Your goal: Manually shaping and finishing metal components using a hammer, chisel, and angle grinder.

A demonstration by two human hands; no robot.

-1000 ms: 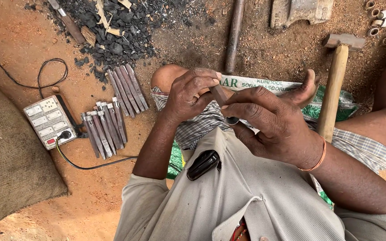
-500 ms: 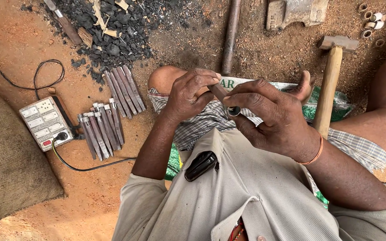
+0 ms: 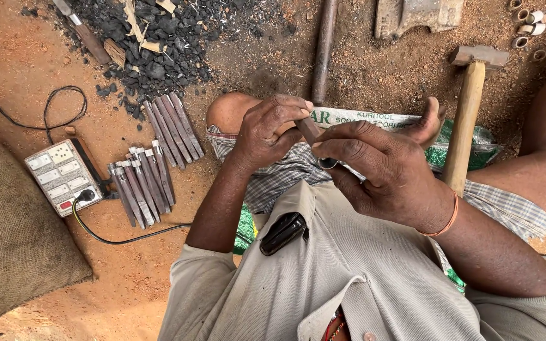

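Near the lower centre of the frame, just above the beige shirt point(image 3: 361, 284) with its black clip-on device point(image 3: 282, 232), both hands close on one small metal piece point(image 3: 314, 142). The left hand point(image 3: 270, 129) pinches its upper end between thumb and fingertips, while the right hand point(image 3: 380, 167) curls round the lower end, where a rounded ferrule-like tip shows. It looks stiff, dense and heavy for its size, with a rough surface that should not slip; gripping both ends, as here, seems the steadiest hold. Whether its edges are sharp I cannot tell. Beyond, at centre left on the earthen floor point(image 3: 26, 63), lie two rows of similar metal blanks point(image 3: 153, 164) beside a switch box point(image 3: 61, 177). A wooden-handled hammer point(image 3: 469, 107) lies at right. Farthest, at upper left, is a charcoal heap point(image 3: 153, 44).
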